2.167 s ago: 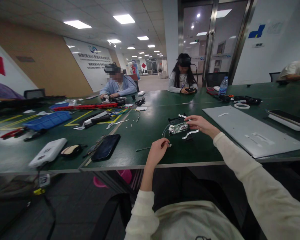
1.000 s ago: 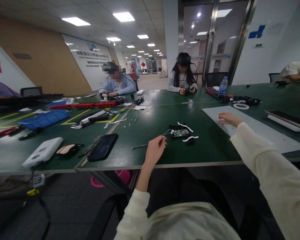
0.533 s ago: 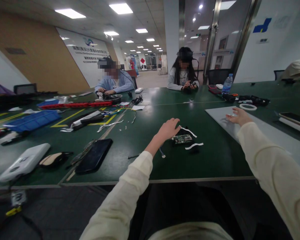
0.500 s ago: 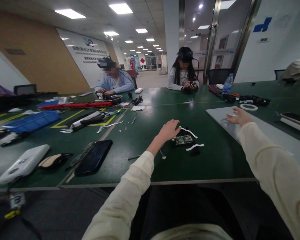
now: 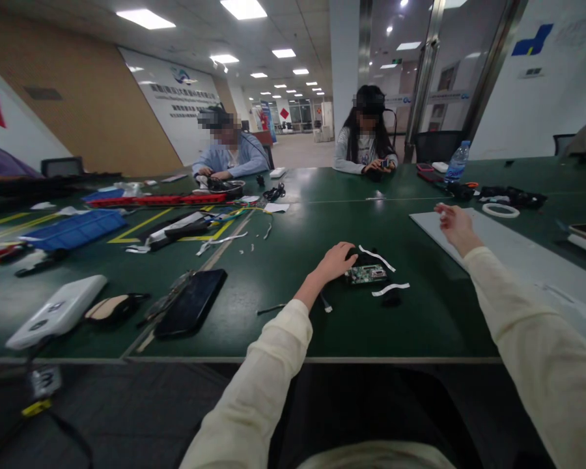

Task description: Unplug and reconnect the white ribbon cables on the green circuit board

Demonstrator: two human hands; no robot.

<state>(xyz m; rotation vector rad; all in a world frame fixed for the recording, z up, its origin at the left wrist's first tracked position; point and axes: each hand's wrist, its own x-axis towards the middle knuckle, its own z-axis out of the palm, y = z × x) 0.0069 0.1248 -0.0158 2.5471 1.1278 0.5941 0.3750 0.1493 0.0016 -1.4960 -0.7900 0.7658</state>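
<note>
My left hand [image 5: 338, 262] rests at the left end of a green circuit board [image 5: 368, 274], its fingers stretched out and slightly bent. Whether the fingertips touch the board, I cannot tell. Two white strips lie by the board: one strip [image 5: 377, 258] behind it, another strip [image 5: 390, 290] in front. A short grey cable [image 5: 325, 301] comes out under my left wrist. Over the left part of a grey sheet [image 5: 532, 280], my right hand [image 5: 456, 228] is raised with its fingertips pinched together. Something small and pale shows at the fingertips, too small to name.
A dark phone [image 5: 191, 303], a white device [image 5: 57, 312] and a beige-black object [image 5: 113, 308] lie to the left. Farther back are a blue tray [image 5: 73, 229] and cables. A white tape ring [image 5: 501, 210] and a water bottle [image 5: 458, 163] stand right. Two people sit opposite.
My right hand has turned and its spread fingers have come together in a pinch. My left hand stays beside the circuit board. The whole view has shifted slightly.
</note>
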